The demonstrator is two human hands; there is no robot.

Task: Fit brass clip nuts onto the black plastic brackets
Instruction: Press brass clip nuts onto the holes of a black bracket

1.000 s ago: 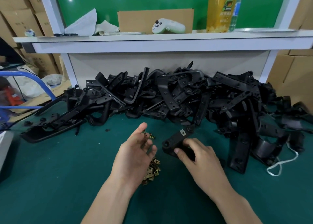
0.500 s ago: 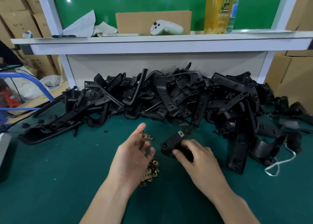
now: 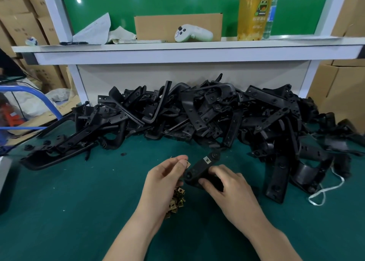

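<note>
Left hand (image 3: pixel 164 178) pinches one brass clip nut (image 3: pixel 188 164) between thumb and forefinger tip, with the other fingers curled loosely. The nut is at the near edge of the black plastic bracket (image 3: pixel 197 169); I cannot tell whether it touches or is just clear. Right hand (image 3: pixel 231 191), beside the left, grips the bracket from its own side with fingers curled over the edge, so the bracket slants away from both hands. A fitted clip nut (image 3: pixel 206 159) already sits further along the bracket, past the right fingertips. Under the left palm is a heap of loose clip nuts (image 3: pixel 177 199) on the green mat (image 3: pixel 79 201). Beyond both hands a pile of black brackets (image 3: pixel 197 112) spans the bench. Further beyond is a white shelf (image 3: pixel 177 49) with a cardboard box (image 3: pixel 158 27), a white controller (image 3: pixel 192 33) and a yellow drink cup (image 3: pixel 254 13). Risks, as judged: the nut is held only by its edge, so a skewed push could twist it out of the fingers and into the heap. If it slides on out of line with the hole, it would seat crooked. The bracket is gripped on one side only and may pivot under the push.
</note>
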